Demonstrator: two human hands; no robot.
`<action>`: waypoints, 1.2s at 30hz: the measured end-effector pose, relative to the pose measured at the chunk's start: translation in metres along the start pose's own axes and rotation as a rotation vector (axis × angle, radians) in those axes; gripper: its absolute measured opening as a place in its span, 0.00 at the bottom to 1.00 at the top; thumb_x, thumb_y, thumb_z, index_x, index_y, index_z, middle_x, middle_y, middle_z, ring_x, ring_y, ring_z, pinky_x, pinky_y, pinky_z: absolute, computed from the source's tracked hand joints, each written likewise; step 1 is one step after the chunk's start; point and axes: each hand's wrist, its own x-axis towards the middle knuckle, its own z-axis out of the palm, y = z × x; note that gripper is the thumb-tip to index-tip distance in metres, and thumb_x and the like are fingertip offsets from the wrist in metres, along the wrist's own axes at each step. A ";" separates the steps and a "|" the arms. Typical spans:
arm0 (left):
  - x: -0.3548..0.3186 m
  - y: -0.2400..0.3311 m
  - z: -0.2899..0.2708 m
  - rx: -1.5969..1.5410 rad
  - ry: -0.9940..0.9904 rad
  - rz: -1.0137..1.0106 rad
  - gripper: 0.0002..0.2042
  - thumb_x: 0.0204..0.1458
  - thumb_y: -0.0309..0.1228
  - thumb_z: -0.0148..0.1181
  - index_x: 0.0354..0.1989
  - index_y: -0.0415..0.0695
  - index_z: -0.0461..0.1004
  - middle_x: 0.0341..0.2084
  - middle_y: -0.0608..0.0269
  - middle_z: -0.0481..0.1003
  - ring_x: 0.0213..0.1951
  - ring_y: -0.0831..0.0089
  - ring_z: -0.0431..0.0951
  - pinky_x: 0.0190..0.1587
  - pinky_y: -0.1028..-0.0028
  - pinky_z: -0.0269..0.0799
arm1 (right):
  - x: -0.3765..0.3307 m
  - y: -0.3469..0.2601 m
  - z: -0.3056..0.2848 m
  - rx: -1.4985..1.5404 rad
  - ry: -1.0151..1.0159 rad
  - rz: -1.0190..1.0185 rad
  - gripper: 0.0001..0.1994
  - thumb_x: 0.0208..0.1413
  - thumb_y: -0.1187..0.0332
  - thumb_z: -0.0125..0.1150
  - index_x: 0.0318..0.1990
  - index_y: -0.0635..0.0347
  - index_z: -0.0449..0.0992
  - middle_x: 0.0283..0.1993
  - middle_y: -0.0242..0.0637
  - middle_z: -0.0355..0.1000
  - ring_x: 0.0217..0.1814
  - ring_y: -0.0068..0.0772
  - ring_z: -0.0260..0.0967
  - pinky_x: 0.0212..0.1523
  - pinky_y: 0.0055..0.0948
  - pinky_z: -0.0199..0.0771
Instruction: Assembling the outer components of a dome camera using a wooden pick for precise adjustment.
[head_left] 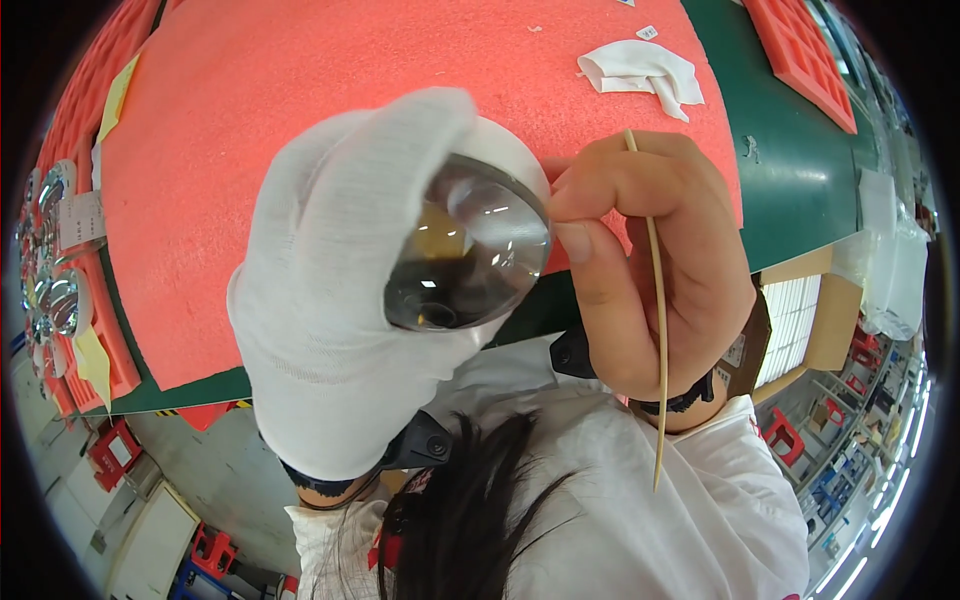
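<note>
My left hand [330, 260], in a white knitted glove, grips a large, thick, clear glass lens [470, 250] and holds it tilted above the pink foam sheet. Reflections show on the glass, and the gloved fingers hide part of its rim. My bare right hand [670, 250] is closed at the lens's right side. Its thumb and forefinger pinch together at the lens edge; whether something small is between them I cannot tell. A thin wooden stick [656, 300] runs through the curled fingers, its pointed end hanging down past the wrist.
Pink foam sheet [200, 200] covers much of the green table [790, 190]. A crumpled white glove or cloth [645, 72] lies at the far right. More glass lenses [60, 300] sit in pink foam at the left. An open cardboard box [830, 320] stands right of the table.
</note>
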 end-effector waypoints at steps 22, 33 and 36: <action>0.000 -0.048 -0.002 -0.158 0.096 0.201 0.42 0.29 0.29 0.79 0.59 0.43 0.63 0.48 0.61 0.71 0.47 0.70 0.73 0.52 0.70 0.71 | 0.013 0.005 0.005 0.047 -0.029 -0.123 0.17 0.42 0.84 0.63 0.43 0.69 0.77 0.37 0.43 0.74 0.39 0.34 0.71 0.39 0.27 0.72; 0.000 -0.047 0.001 -0.140 0.155 0.227 0.41 0.28 0.26 0.78 0.57 0.44 0.65 0.51 0.58 0.70 0.50 0.68 0.73 0.54 0.68 0.71 | 0.000 -0.002 0.009 0.112 -0.034 -0.025 0.08 0.46 0.82 0.59 0.36 0.66 0.77 0.34 0.44 0.74 0.37 0.36 0.71 0.40 0.29 0.71; 0.000 -0.050 -0.003 -0.147 0.140 0.280 0.42 0.27 0.27 0.78 0.57 0.44 0.64 0.52 0.56 0.70 0.51 0.65 0.73 0.54 0.66 0.72 | 0.001 -0.007 0.002 0.133 -0.041 0.037 0.07 0.47 0.81 0.59 0.36 0.67 0.77 0.35 0.43 0.74 0.39 0.36 0.71 0.42 0.29 0.70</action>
